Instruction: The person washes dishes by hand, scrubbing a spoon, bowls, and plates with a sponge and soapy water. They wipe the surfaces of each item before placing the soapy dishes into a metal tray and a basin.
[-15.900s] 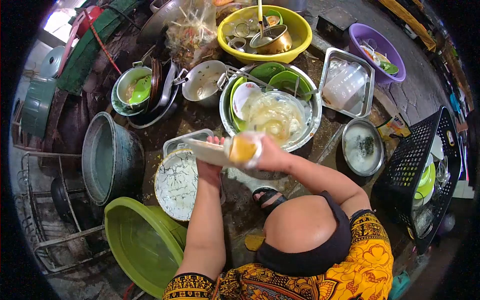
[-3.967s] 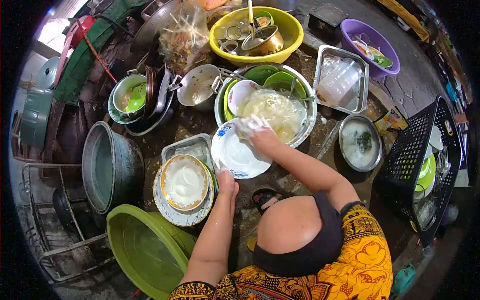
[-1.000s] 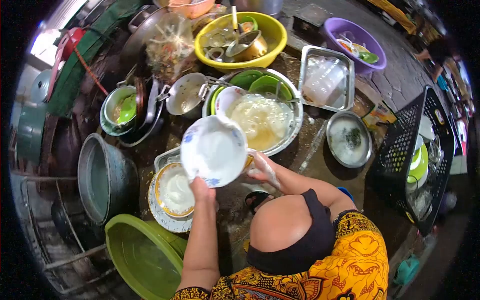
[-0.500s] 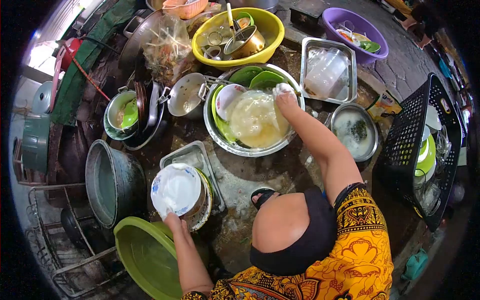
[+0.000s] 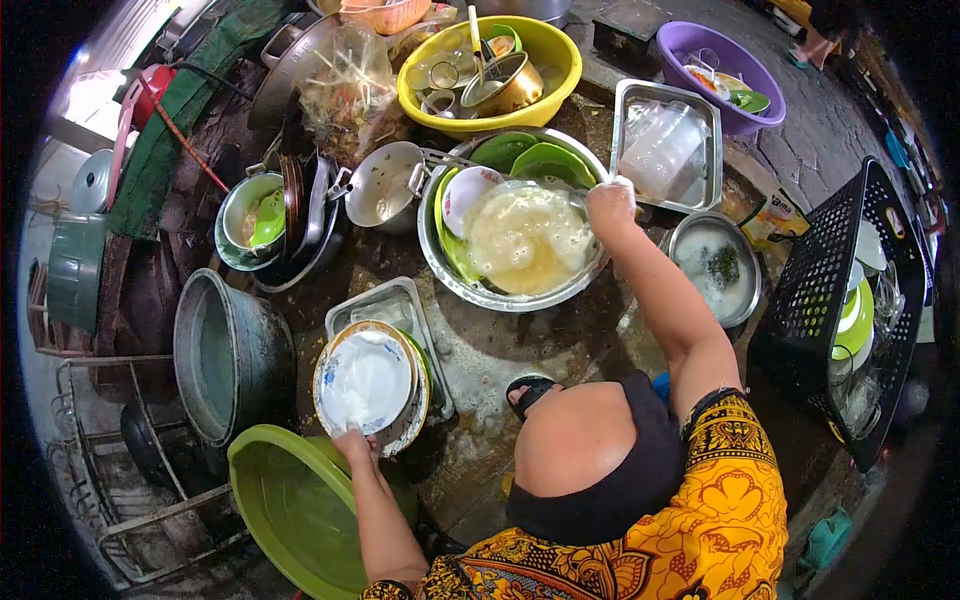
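Observation:
My left hand point(image 5: 356, 445) grips the near rim of a soapy white plate with blue marks point(image 5: 366, 380), which lies over other plates on a metal tray point(image 5: 402, 298) at the lower left. My right hand point(image 5: 611, 205) is closed at the right rim of a large metal basin point(image 5: 440, 262); what its fingers hold is not clear. Cloudy, foamy water point(image 5: 520, 245) fills the basin. Green dishes point(image 5: 550, 163) and a white bowl point(image 5: 463, 197) stand in it along the back and left sides.
A green tub point(image 5: 295, 515) and a grey bucket point(image 5: 228, 350) stand left. Behind are a yellow tub of pots point(image 5: 565, 85), a purple tub point(image 5: 772, 105) and a tray with plastic containers point(image 5: 714, 150). Right are a soapy bowl point(image 5: 715, 262) and a black crate point(image 5: 810, 275).
My right hand has moved from inside the basin's right edge outward to its rim. My left hand has shifted slightly right and down with the plate, which now sits more over the stack.

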Tool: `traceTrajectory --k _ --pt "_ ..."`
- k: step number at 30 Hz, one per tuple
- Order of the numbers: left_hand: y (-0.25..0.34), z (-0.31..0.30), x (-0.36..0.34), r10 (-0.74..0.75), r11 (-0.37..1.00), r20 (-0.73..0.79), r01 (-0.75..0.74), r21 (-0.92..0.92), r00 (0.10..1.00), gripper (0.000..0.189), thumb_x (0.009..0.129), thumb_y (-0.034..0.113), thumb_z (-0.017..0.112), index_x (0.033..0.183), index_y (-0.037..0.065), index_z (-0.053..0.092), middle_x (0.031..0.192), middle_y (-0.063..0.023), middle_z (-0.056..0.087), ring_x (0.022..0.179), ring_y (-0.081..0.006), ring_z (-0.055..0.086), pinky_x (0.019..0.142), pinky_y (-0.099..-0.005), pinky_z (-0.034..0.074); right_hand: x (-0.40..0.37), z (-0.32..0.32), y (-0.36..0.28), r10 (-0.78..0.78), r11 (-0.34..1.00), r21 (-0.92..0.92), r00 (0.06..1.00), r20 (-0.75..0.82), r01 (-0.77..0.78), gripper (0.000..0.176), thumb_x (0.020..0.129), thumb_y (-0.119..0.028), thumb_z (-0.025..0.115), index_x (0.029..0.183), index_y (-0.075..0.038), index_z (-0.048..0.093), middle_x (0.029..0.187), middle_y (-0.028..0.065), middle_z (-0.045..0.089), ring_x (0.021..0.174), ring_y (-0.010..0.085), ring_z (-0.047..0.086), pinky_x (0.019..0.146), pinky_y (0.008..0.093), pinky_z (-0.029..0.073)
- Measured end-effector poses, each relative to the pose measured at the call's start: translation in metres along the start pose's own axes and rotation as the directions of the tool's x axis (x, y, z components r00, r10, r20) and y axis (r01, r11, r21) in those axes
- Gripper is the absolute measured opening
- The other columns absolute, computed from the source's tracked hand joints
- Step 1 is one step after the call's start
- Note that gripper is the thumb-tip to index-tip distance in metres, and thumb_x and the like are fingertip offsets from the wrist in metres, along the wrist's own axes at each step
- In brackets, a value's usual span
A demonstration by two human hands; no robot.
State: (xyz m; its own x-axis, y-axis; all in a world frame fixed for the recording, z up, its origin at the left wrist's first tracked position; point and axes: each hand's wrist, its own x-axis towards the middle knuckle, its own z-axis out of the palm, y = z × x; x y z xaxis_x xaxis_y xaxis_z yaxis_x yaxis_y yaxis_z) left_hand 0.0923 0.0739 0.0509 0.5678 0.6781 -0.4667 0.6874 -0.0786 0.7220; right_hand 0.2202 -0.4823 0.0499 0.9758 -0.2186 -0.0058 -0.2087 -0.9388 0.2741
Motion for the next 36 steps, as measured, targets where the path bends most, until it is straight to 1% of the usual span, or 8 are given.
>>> traceTrajectory --k 9,14,15,17,19,21,27,36 --pt "-0.020 0.024 0.011 0.484 0.875 -0.229 -0.471 0.112 0.845 0.019 0.078 -0.001 0.043 0.097 -0.003 0.046 0.083 -0.0098 0.051 0.078 -0.0203 0.049 0.074 -0.0300 0.042 -0.033 -0.032 0.003 0.164 0.743 0.581 0.931 0.325 -0.333 0.023 0.063 -0.021 0.059 0.076 -0.002 0.065 0.078 0.0202 0.062 0.072 0.0303 0.062 0.064 0.0384 0.050" --pt "0.046 0.115 -0.114 0.409 0.891 0.565 -0.447 -0.079 0.717 0.022 0.086 0.013 0.040 0.104 0.003 0.048 0.083 -0.0083 0.054 0.075 -0.0126 0.051 0.064 -0.0248 0.042 -0.073 -0.029 -0.078 -0.172 0.153 0.941 0.929 0.326 -0.302 0.038 0.054 -0.026 0.069 0.086 -0.006 0.063 0.075 0.0122 0.063 0.068 0.0244 0.061 0.064 0.0347 0.048" --pt "0.051 0.137 -0.135 0.390 0.907 0.683 -0.387 -0.167 0.618 0.023 0.088 0.019 0.041 0.105 0.005 0.050 0.083 -0.0078 0.055 0.074 -0.0109 0.052 0.061 -0.0236 0.043 -0.072 -0.004 -0.102 -0.345 0.416 0.900 0.893 0.291 -0.133 0.038 0.053 -0.026 0.070 0.084 -0.005 0.063 0.073 0.0118 0.063 0.067 0.0242 0.060 0.063 0.0339 0.048" --pt "0.044 0.171 -0.154 0.150 0.979 0.778 0.016 -0.202 0.610 0.033 0.090 0.032 0.040 0.105 0.005 0.051 0.085 -0.0062 0.056 0.071 -0.0093 0.052 0.059 -0.0225 0.043 -0.102 -0.082 -0.105 -0.524 0.291 0.949 0.810 0.264 -0.122 0.031 0.053 -0.023 0.069 0.076 -0.005 0.063 0.070 0.0120 0.062 0.065 0.0229 0.058 0.062 0.0341 0.046" --pt "0.048 0.174 -0.150 0.186 0.838 0.851 -0.531 0.123 0.491 0.038 0.091 0.038 0.038 0.107 0.006 0.052 0.091 -0.0063 0.058 0.074 -0.0106 0.054 0.061 -0.0234 0.045 -0.107 -0.050 -0.145 -0.602 0.192 0.975 0.798 0.026 0.113 0.028 0.050 -0.022 0.068 0.071 -0.004 0.062 0.070 0.0129 0.061 0.062 0.0238 0.057 0.060 0.0359 0.046" --pt "0.012 0.198 -0.127 0.111 0.878 0.885 0.372 -0.300 0.451 0.027 0.090 0.027 0.040 0.101 0.007 0.054 0.094 -0.0051 0.058 0.079 -0.0160 0.057 0.068 -0.0266 0.047 -0.119 -0.049 -0.149 -0.583 0.193 0.981 0.803 0.120 -0.006 0.026 0.053 -0.024 0.061 0.070 -0.004 0.058 0.065 0.0152 0.058 0.061 0.0314 0.056 0.056 0.0388 0.045" --pt "0.032 0.192 -0.141 0.132 0.801 0.831 0.435 -0.411 0.541 0.016 0.086 0.016 0.046 0.094 0.007 0.056 0.088 -0.0052 0.060 0.079 -0.0176 0.058 0.068 -0.0301 0.048 -0.126 -0.048 -0.153 -0.766 0.397 0.868 0.628 0.135 0.298 0.033 0.058 -0.026 0.063 0.085 -0.008 0.060 0.072 0.0162 0.061 0.065 0.0318 0.059 0.060 0.0373 0.046" --pt "0.057 0.190 -0.139 0.057 0.877 0.803 0.354 -0.324 0.593 0.021 0.083 0.009 0.043 0.101 0.005 0.053 0.091 -0.0098 0.059 0.078 -0.0230 0.060 0.066 -0.0359 0.050 -0.123 -0.077 -0.137 -0.553 0.199 0.945 0.826 -0.109 0.258 0.031 0.067 -0.023 0.063 0.092 -0.005 0.059 0.081 0.0195 0.061 0.077 0.0335 0.059 0.068 0.0391 0.047"
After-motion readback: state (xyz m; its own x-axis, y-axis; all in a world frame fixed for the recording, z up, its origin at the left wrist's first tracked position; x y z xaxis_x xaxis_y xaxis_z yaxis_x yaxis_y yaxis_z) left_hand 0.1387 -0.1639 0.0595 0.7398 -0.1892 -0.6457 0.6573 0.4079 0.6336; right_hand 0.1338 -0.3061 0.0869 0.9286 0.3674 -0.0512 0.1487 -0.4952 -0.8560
